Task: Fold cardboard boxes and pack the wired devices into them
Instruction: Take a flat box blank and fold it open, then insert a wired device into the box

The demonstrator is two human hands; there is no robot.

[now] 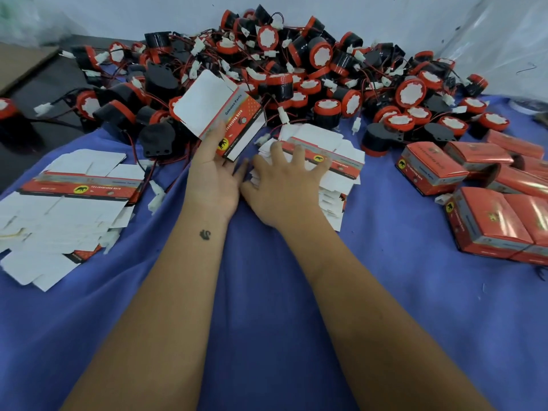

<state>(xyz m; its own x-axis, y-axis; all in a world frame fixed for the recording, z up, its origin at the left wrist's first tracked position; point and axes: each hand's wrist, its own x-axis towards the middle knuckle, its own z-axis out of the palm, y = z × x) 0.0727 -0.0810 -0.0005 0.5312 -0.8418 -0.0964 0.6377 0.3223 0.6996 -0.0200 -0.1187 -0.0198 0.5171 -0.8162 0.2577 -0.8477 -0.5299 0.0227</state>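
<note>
My left hand holds a flat unfolded box tilted up off the table. One finger lies across its printed red face and the other fingers are hidden behind it. My right hand rests palm down with spread, straight fingers on a stack of flat boxes in the middle of the table. A big pile of red-and-black wired devices with white connectors lies just beyond both hands.
Another spread stack of flat boxes lies at the left. Several folded red boxes sit at the right. A blue cloth covers the table, a white wall stands behind the pile, and brown cardboard lies at the far left.
</note>
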